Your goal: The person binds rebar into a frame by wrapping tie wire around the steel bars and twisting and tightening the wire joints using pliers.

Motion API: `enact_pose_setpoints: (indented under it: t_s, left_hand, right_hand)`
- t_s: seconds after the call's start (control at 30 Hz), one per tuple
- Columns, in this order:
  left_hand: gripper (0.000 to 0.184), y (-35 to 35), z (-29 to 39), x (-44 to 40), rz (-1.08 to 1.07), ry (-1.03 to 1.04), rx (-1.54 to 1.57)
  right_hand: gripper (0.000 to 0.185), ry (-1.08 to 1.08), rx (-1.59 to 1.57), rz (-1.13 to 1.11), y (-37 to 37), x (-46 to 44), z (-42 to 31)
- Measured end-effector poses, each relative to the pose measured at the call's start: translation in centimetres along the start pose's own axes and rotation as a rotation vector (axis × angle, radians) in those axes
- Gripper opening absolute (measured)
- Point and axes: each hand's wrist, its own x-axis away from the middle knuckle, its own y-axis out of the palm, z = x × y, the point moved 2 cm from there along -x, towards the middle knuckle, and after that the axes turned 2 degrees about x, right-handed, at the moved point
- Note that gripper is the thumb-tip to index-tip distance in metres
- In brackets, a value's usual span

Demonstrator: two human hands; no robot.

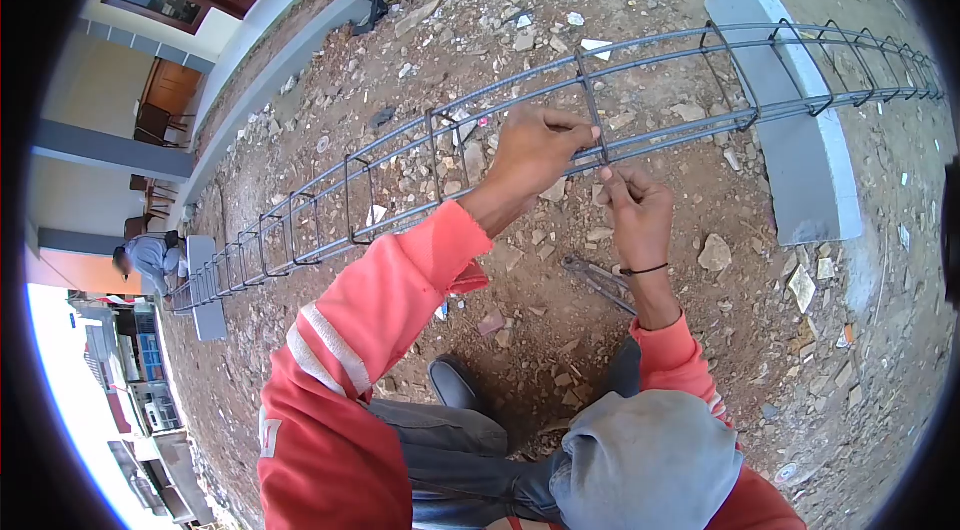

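Brown, stone-strewn earth (745, 330) carries a long grey block with a paler edge (800, 190) and a smaller grey block (210, 320) at the far end; a long cage of dark steel bars (587, 90) rests across both. On the dirt lie a long-handled metal tool (575, 265), a rounded tan stone (714, 253) and an angular whitish shard (802, 288).

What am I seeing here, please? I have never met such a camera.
There is no machine: this one picture comes from a camera worn on a person's head, looking down. The person's bare left hand and right hand are at a long steel cage, fingertips close to one crosspiece; whether they grip something thin is unclear. The cage lies across two grey supports. Below, on stony ground, lies a tool like pliers. Another person is at the far left end.
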Motion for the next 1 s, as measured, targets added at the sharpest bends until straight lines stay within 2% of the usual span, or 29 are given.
enact_pose_setpoints:
  t_s: [0.03, 0.1, 0.13, 0.2, 0.27, 0.33, 0.43, 0.53, 0.6, 0.63, 0.7, 0.83, 0.93, 1.0]
  left_hand:
    - [0.021, 0.1, 0.1, 0.3, 0.063, 0.029, 0.028]
    - [0.019, 0.5, 0.2, 1.1, 0.106, 0.086, 0.038]
    - [0.018, 0.7, 0.5, 1.4, 0.151, 0.140, 0.045]
    - [0.017, 1.1, 0.9, 1.9, 0.186, 0.170, 0.051]
    - [0.017, 1.2, 0.9, 2.4, 0.229, 0.201, 0.057]
    - [0.016, 1.5, 0.8, 2.4, 0.208, 0.278, 0.079]
    - [0.015, 1.7, 0.5, 2.0, 0.149, 0.279, 0.047]
    - [0.012, 1.8, 0.5, 2.1, 0.165, 0.227, 0.003]
    - [0.012, 1.9, 0.4, 2.3, 0.213, 0.273, -0.012]
    - [0.012, 2.0, 0.4, 2.5, 0.253, 0.317, -0.038]
    - [0.011, 2.1, 0.5, 2.6, 0.275, 0.290, -0.041]
    - [0.013, 2.0, 0.9, 2.6, 0.313, 0.180, -0.064]
    - [0.014, 2.0, 1.0, 2.3, 0.309, 0.124, -0.045]
    - [0.014, 1.9, 0.9, 2.2, 0.319, 0.142, -0.071]
  right_hand:
    - [0.017, -0.004, 0.001, 0.002, 0.0, 0.0, -0.2]
    - [0.016, 0.243, -0.376, -0.063, 0.1, 0.3, -0.2]
    - [0.016, 0.242, -0.368, -0.058, 0.3, 0.2, -0.3]
    - [0.013, 0.334, -0.627, -0.030, 1.3, 0.1, -0.2]
    - [0.012, 0.350, -0.681, -0.040, 1.5, 0.4, -0.4]
    - [0.012, 0.360, -0.738, -0.042, 1.7, 0.5, -0.8]
    - [0.011, 0.336, -0.730, 0.006, 1.4, 0.9, -1.1]
    - [0.011, 0.278, -0.541, -0.029, 0.5, 1.0, -1.4]
    - [0.012, 0.141, -0.036, -0.079, -0.9, 0.9, -2.2]
    - [0.012, 0.137, -0.022, -0.079, -1.7, 0.8, -2.3]
    - [0.013, -0.214, 0.477, -0.123, -2.8, 0.7, -3.3]
    - [0.014, -0.289, 0.644, -0.124, -2.4, 1.4, -5.3]
    - [0.014, -0.274, 0.645, -0.055, -2.0, 1.8, -4.8]
    - [0.014, -0.296, 0.526, 0.027, -1.8, 2.0, -4.1]
